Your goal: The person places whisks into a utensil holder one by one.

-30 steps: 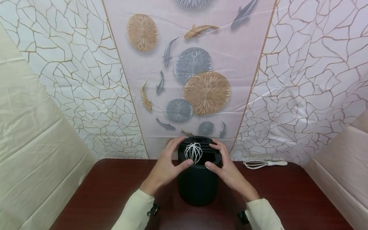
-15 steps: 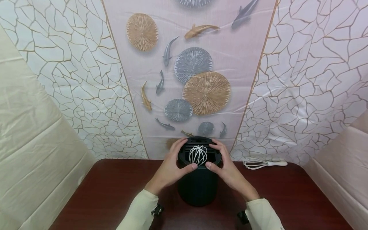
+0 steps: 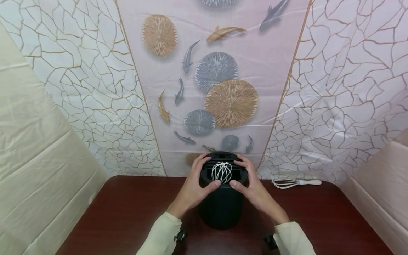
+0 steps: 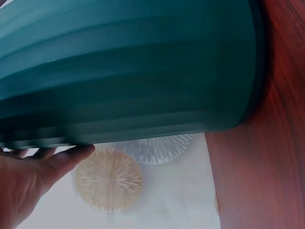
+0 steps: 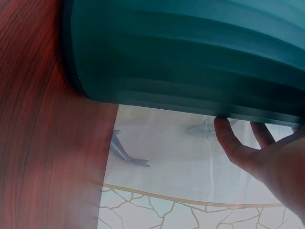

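A dark green, ribbed utensil holder (image 3: 220,209) with a slotted black top stands upright on the table in the head view. Inside its larger opening is a whisk, its white wire head (image 3: 221,171) poking up and its handle hidden. My left hand (image 3: 195,188) grips the holder's upper left side, thumb at the front rim and fingers reaching toward the back. On the opposite side my right hand (image 3: 255,187) holds it the same way. Both wrist views show the holder's ribbed wall up close, with fingertips of the left hand (image 4: 28,181) and right hand (image 5: 267,157) against it.
A second whisk (image 3: 310,182) with a white handle lies at the table's back right edge. The reddish-brown table (image 3: 127,212) backs onto a patterned cloth (image 3: 197,88). Pale padded panels (image 3: 38,159) flank it on both sides.
The whisk in the holder has shifted to the right and now leans less. My left hand has moved slightly right and closer around the rim; my right hand keeps its hold.
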Demonstrator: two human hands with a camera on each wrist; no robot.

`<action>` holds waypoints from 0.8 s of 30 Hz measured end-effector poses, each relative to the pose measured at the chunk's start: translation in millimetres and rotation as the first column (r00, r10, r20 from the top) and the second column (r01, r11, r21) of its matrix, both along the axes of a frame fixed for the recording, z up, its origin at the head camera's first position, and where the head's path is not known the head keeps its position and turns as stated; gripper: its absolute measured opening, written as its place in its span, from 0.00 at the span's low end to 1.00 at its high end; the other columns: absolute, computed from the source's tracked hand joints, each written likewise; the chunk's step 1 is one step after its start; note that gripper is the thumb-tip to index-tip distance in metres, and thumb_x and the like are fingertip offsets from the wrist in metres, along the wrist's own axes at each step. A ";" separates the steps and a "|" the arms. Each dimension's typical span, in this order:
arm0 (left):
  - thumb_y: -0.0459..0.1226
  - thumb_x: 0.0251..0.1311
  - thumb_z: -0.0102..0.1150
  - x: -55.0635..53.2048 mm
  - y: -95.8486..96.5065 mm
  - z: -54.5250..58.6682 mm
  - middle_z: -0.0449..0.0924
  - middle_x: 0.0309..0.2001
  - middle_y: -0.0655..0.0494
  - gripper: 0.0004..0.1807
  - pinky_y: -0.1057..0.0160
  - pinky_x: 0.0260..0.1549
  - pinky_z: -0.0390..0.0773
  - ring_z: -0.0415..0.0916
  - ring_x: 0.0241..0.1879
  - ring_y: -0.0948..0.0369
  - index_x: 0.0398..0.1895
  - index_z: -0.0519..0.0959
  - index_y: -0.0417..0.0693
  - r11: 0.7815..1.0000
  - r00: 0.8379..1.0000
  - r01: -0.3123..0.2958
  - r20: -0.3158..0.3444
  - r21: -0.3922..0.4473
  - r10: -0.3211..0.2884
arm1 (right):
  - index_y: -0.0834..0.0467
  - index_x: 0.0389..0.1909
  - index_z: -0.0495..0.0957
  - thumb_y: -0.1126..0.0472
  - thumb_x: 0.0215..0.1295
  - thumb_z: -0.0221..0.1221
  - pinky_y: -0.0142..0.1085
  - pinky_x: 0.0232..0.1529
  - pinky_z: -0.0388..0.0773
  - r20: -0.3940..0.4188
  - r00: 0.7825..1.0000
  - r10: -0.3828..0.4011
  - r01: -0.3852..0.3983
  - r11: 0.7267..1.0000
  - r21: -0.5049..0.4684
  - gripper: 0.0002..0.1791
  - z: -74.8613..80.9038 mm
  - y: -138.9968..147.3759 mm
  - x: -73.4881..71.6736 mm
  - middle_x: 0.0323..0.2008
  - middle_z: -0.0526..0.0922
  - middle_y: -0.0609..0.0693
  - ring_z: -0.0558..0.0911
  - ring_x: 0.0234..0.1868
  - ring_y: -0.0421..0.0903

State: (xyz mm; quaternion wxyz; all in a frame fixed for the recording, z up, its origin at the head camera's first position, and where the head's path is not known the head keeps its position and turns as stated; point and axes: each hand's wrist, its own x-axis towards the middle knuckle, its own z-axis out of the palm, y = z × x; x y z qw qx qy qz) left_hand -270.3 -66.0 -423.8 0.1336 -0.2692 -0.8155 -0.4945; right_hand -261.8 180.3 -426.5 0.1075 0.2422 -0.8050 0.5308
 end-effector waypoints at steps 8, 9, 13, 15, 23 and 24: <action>0.60 0.66 0.66 -0.3 0.1 -1.4 0.52 0.84 0.57 0.43 0.33 0.74 0.59 0.54 0.80 0.53 0.79 0.65 0.55 1.000 1.000 -0.007 -0.027 -0.005 0.007 | 0.50 0.77 0.63 0.55 0.73 0.65 0.71 0.73 0.50 -0.010 1.000 0.004 -0.004 1.000 -0.007 0.35 -2.5 0.9 -1.5 0.84 0.48 0.52 0.47 0.82 0.61; 0.60 0.66 0.66 -0.3 -0.3 -1.0 0.52 0.84 0.57 0.43 0.33 0.74 0.59 0.54 0.80 0.53 0.79 0.64 0.56 1.000 0.999 -0.010 -0.032 -0.013 0.010 | 0.50 0.77 0.63 0.55 0.73 0.64 0.71 0.73 0.50 -0.007 1.000 0.007 -0.007 1.000 -0.012 0.35 -2.7 0.5 -1.8 0.84 0.48 0.52 0.47 0.82 0.61; 0.60 0.65 0.66 -1.0 -1.4 0.5 0.55 0.82 0.59 0.45 0.35 0.73 0.62 0.57 0.79 0.55 0.81 0.63 0.57 0.999 0.998 -0.011 -0.061 -0.039 0.008 | 0.50 0.77 0.62 0.54 0.73 0.64 0.71 0.73 0.51 0.002 1.000 0.010 -0.010 1.000 -0.024 0.35 -2.5 0.4 -1.9 0.84 0.48 0.52 0.46 0.82 0.62; 0.60 0.66 0.66 -1.6 -1.9 1.0 0.56 0.82 0.60 0.44 0.35 0.73 0.63 0.58 0.78 0.55 0.81 0.64 0.57 0.999 0.998 -0.002 -0.069 -0.042 -0.001 | 0.50 0.77 0.62 0.54 0.73 0.64 0.71 0.73 0.50 -0.002 1.000 0.007 -0.007 1.000 -0.027 0.35 -2.3 0.4 -1.3 0.84 0.48 0.52 0.46 0.82 0.62; 0.56 0.67 0.65 -2.4 -1.7 -2.6 0.56 0.82 0.61 0.41 0.37 0.75 0.59 0.55 0.79 0.56 0.79 0.65 0.54 1.000 0.998 0.025 -0.052 -0.002 -0.025 | 0.51 0.76 0.63 0.53 0.72 0.65 0.72 0.73 0.49 -0.032 0.999 -0.013 0.012 1.000 -0.020 0.35 -2.5 -2.3 2.6 0.83 0.50 0.53 0.48 0.82 0.62; 0.56 0.67 0.65 -2.7 -1.4 -3.5 0.56 0.81 0.61 0.41 0.37 0.75 0.58 0.55 0.79 0.56 0.79 0.65 0.53 1.000 0.998 0.025 -0.051 0.006 -0.025 | 0.51 0.76 0.63 0.53 0.72 0.65 0.72 0.73 0.49 -0.036 0.999 -0.017 0.017 1.000 -0.015 0.35 -2.6 -2.8 3.6 0.83 0.50 0.53 0.48 0.82 0.62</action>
